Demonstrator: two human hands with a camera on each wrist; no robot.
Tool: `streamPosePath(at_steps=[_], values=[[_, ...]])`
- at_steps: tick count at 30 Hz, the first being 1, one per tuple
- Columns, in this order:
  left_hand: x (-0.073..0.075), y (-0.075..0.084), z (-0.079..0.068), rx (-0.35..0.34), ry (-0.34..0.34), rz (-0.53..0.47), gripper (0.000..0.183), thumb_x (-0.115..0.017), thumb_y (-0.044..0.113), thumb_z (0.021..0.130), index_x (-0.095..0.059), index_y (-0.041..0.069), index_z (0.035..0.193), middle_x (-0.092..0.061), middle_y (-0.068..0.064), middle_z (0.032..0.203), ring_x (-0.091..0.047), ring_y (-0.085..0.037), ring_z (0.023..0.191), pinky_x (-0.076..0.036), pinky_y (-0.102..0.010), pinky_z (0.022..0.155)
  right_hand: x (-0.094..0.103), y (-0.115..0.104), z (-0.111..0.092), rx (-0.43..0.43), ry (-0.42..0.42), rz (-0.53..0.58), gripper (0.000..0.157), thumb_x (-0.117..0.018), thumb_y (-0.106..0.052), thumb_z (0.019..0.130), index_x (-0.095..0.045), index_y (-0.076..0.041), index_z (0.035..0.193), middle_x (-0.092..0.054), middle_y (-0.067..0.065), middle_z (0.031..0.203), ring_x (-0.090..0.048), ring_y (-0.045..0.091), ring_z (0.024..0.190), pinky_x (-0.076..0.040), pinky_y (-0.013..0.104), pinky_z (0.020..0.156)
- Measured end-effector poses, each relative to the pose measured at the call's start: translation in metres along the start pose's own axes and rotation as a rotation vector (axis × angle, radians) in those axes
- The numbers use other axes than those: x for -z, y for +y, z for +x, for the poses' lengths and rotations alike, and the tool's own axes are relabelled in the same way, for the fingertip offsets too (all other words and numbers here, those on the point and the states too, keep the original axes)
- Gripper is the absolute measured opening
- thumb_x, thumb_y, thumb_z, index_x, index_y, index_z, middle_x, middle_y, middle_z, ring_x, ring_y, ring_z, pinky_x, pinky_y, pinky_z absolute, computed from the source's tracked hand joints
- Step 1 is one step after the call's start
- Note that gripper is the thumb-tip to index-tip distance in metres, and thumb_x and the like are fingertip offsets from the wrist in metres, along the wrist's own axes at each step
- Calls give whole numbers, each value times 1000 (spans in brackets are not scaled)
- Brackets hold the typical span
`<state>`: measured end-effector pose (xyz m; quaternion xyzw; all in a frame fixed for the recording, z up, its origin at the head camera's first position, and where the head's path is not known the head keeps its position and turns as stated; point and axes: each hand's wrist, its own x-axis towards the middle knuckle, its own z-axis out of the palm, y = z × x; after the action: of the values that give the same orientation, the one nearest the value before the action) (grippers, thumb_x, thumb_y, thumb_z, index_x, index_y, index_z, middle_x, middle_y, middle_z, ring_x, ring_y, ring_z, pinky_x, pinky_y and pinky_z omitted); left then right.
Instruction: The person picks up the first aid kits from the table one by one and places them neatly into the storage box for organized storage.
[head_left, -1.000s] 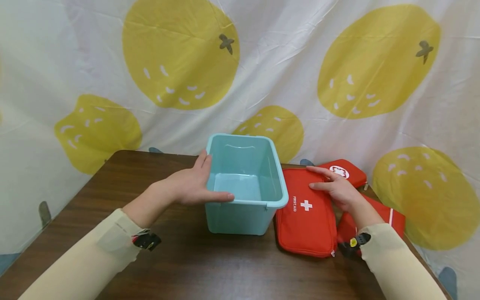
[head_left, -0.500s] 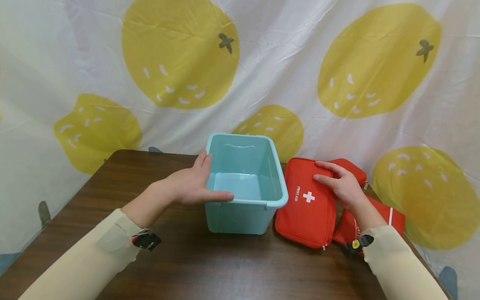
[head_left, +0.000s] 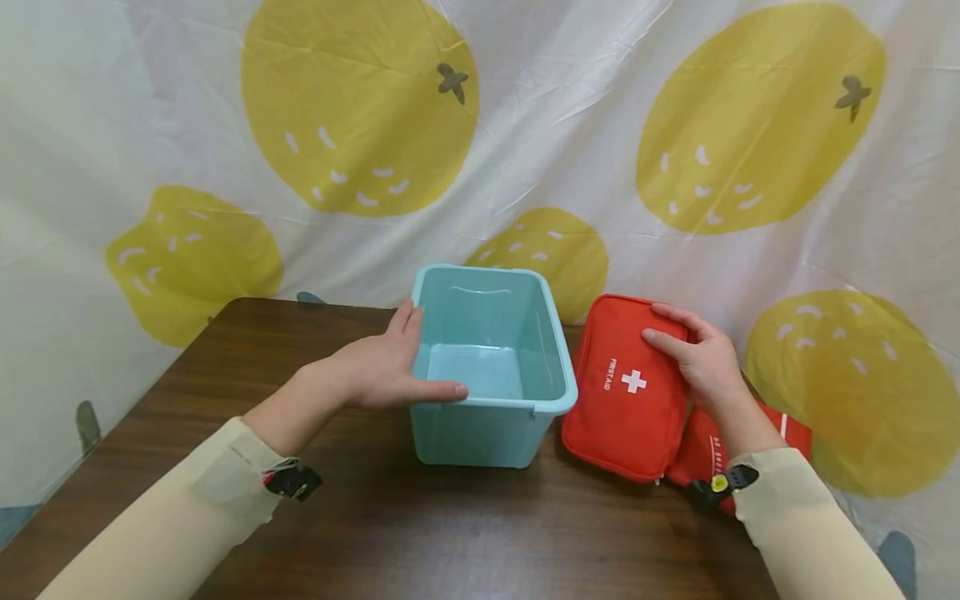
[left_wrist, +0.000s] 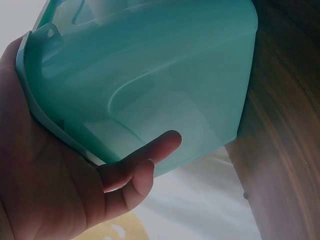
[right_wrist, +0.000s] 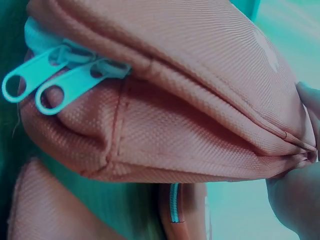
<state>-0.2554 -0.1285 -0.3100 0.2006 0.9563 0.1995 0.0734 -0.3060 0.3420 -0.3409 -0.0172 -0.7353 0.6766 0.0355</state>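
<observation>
My left hand [head_left: 382,367] rests at the left rim of a light-blue plastic bin [head_left: 472,433], thumb stretched over its front rim. In the left wrist view, fingers [left_wrist: 145,157] extend along the outside of the bin's wall. My right hand [head_left: 701,358] pinches the upper right edge of a red first-aid bag [head_left: 630,425], thumb on its front. The bag leans tilted just right of the bin, its white cross facing me. Two zipper pulls [right_wrist: 65,80] hang at its corner in the right wrist view.
Another red pouch [head_left: 772,425] with a white stripe lies on the brown wooden table [head_left: 480,533], partly behind my right wrist. A white cloth with yellow lemons [head_left: 360,108] hangs behind the table.
My right hand has lifted and tilted the first-aid bag, moving it back and right. The pouch with the round emblem is now hidden behind it. My left hand and the bin stay put.
</observation>
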Motion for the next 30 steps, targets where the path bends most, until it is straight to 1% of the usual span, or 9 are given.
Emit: streamPosePath(at_steps=[4, 7, 9, 14, 22, 30], values=[[0, 0, 0, 0, -2, 0, 144, -63, 91, 84, 5, 2, 175, 8, -18, 185, -64, -42, 136, -55, -54, 112, 3, -7, 0, 13, 11, 26, 67, -88, -29, 96, -62, -28, 157, -59, -8, 131, -74, 7, 91, -66, 25, 79], [1, 0, 0, 4, -4, 4, 145, -63, 92, 84, 5, 2, 175, 9, -19, 185, -63, -43, 137, -55, -54, 113, 5, -14, -1, 20, 12, 56, 66, -88, -27, 96, -63, -29, 156, -61, -8, 130, -76, 9, 90, -67, 28, 77], [1, 0, 0, 6, -4, 6, 145, -63, 92, 84, 5, 2, 175, 9, -19, 185, -63, -44, 138, -55, -54, 113, 6, -18, -2, 30, 10, 65, 65, -88, -26, 96, -64, -29, 156, -62, -7, 129, -77, 9, 88, -67, 29, 77], [0, -1, 0, -1, -2, 3, 144, -63, 91, 85, 5, 2, 175, 9, -20, 185, -62, -43, 138, -54, -54, 114, 11, -25, -3, 54, 13, 100, 63, -87, -23, 96, -64, -26, 155, -65, -7, 126, -77, 8, 87, -67, 27, 76], [0, 1, 0, -4, 2, 6, 144, -64, 90, 85, 5, 2, 175, 8, -19, 185, -63, -43, 137, -54, -53, 114, 16, -36, -6, 83, 34, 152, 61, -88, -21, 96, -67, -24, 153, -69, -9, 123, -77, 9, 86, -66, 26, 76], [0, -1, 0, -7, 4, 8, 145, -63, 91, 84, 5, 1, 175, 9, -19, 185, -63, -43, 138, -53, -53, 115, 17, -46, -8, 95, 31, 209, 62, -87, -19, 96, -66, -24, 154, -69, -7, 123, -79, 11, 87, -67, 29, 75]])
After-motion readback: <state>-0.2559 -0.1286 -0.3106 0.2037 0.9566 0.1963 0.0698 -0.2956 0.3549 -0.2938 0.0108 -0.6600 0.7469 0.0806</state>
